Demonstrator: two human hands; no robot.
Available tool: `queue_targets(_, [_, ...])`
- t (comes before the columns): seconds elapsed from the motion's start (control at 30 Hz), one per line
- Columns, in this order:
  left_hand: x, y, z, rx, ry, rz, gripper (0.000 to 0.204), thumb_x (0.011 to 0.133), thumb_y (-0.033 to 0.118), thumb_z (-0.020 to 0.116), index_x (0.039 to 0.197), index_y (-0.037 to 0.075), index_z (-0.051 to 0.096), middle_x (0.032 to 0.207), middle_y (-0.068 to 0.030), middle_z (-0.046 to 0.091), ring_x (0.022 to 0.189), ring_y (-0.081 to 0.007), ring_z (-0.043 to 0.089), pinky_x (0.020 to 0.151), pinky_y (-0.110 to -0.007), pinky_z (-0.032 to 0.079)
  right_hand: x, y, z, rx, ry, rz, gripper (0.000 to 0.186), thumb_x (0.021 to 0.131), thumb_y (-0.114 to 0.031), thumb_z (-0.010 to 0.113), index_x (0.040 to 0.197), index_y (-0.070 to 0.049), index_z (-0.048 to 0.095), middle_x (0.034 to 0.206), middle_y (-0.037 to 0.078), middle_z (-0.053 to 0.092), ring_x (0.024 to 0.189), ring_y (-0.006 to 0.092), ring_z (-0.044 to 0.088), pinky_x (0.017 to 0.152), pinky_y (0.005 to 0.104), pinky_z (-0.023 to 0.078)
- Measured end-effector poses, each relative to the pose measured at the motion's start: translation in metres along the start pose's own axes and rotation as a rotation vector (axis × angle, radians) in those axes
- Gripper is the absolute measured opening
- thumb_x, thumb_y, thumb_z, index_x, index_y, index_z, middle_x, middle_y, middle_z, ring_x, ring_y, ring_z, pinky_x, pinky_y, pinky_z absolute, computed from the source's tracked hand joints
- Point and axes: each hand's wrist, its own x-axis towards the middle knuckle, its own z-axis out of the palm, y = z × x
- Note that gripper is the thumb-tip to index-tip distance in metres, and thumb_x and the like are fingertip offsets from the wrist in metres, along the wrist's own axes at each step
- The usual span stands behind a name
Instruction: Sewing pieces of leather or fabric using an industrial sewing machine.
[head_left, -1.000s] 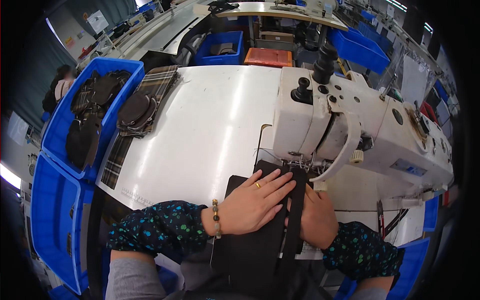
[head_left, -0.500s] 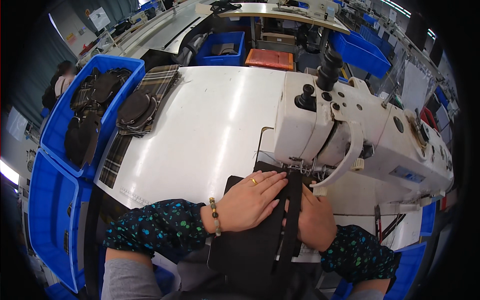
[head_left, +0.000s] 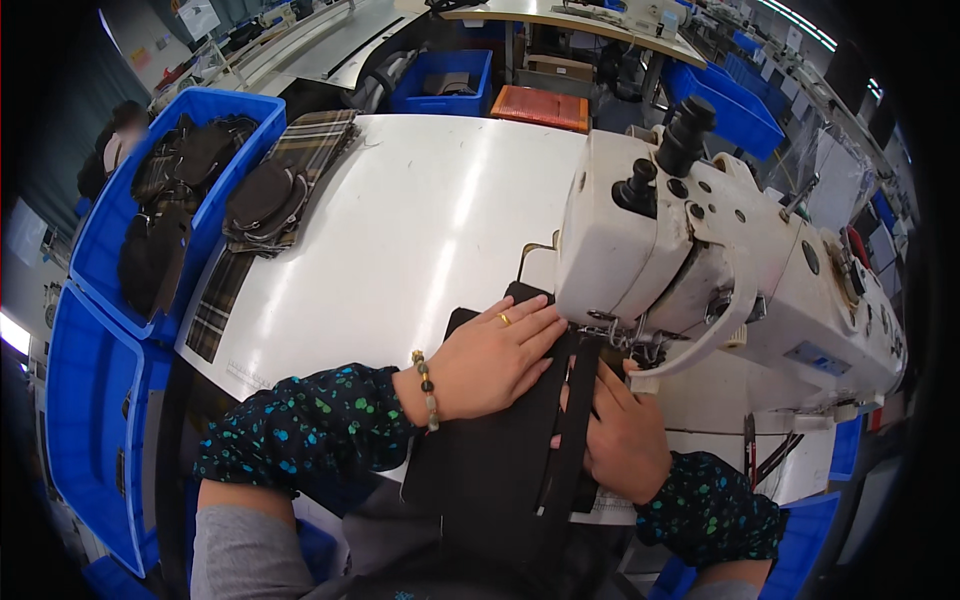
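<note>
A black fabric panel [head_left: 470, 460] lies on the white table in front of me, its far end by the needle area of a white sewing machine [head_left: 690, 250]. My left hand [head_left: 490, 360] rests flat on the panel, fingers stretched out toward the presser foot. A long black strap [head_left: 572, 440] runs from under the machine head back toward me, along the panel's right side. My right hand [head_left: 628, 435] is at the strap's right edge, close to the needle area. Its thumb passes beneath the strap and shows in the gap on the left; the strap hides part of the grip.
Left of the table stand blue bins [head_left: 95, 420], one filled with dark and plaid pieces. Plaid fabric with dark round pouches [head_left: 265, 205] lies at the table's left edge. Slender dark tools [head_left: 770, 455] lie at right. An orange-red box [head_left: 540, 107] sits beyond the table.
The panel and strap have shifted slightly away from me at the machine. My left hand has moved a little left and forward with the panel. The view has tilted slightly.
</note>
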Motion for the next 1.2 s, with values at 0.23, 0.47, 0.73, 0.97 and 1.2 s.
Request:
queue_targets(0.23, [0.017, -0.021, -0.007, 0.049, 0.023, 0.054, 0.044, 0.098, 0.024, 0.062, 0.135, 0.001, 0.059, 0.142, -0.0152, 0.058, 0.136, -0.0324, 0.053, 0.114, -0.046, 0.043, 0.005, -0.001, -0.004, 0.026, -0.034, -0.009, 0.050, 0.087, -0.035, 0.072, 0.124, -0.002, 0.066, 0.143, 0.022, 0.056, 0.137, 0.0378, 0.050, 0.111, 0.0588, 0.033])
queue_targets(0.47, [-0.017, 0.012, -0.010, -0.028, 0.105, 0.037, 0.048, 0.095, 0.025, 0.069, 0.137, 0.003, 0.060, 0.141, -0.0134, 0.059, 0.133, -0.0317, 0.055, 0.110, -0.048, 0.045, 0.005, -0.002, -0.006, 0.140, -0.055, 0.049, 0.050, 0.087, -0.035, 0.074, 0.123, -0.002, 0.066, 0.142, 0.023, 0.056, 0.137, 0.0388, 0.050, 0.110, 0.0590, 0.033])
queue_targets(0.73, [-0.029, 0.020, 0.001, 0.070, 0.004, 0.029, 0.052, 0.101, 0.033, 0.058, 0.145, 0.006, 0.056, 0.155, -0.0081, 0.050, 0.144, -0.0293, 0.046, 0.116, -0.053, 0.036, 0.004, -0.003, -0.004, 0.051, -0.073, 0.044, 0.049, 0.087, -0.033, 0.074, 0.124, -0.003, 0.066, 0.142, 0.022, 0.056, 0.138, 0.0384, 0.050, 0.112, 0.0591, 0.031])
queue_targets(0.97, [-0.031, 0.024, -0.003, 0.134, -0.016, 0.020, 0.051, 0.102, 0.033, 0.054, 0.145, 0.006, 0.056, 0.155, -0.0078, 0.050, 0.143, -0.0289, 0.047, 0.114, -0.054, 0.039, 0.004, -0.003, -0.004, 0.063, -0.042, 0.046, 0.045, 0.087, -0.030, 0.074, 0.124, -0.005, 0.067, 0.142, 0.020, 0.057, 0.138, 0.0378, 0.049, 0.113, 0.0599, 0.030])
queue_targets(1.2, [-0.030, 0.023, -0.005, 0.113, 0.000, 0.027, 0.050, 0.102, 0.032, 0.055, 0.145, 0.007, 0.056, 0.154, -0.0062, 0.052, 0.142, -0.0284, 0.048, 0.113, -0.053, 0.040, 0.004, -0.003, -0.003, 0.021, -0.068, 0.041, 0.045, 0.086, -0.030, 0.075, 0.124, -0.006, 0.066, 0.142, 0.020, 0.057, 0.139, 0.0377, 0.049, 0.114, 0.0603, 0.029])
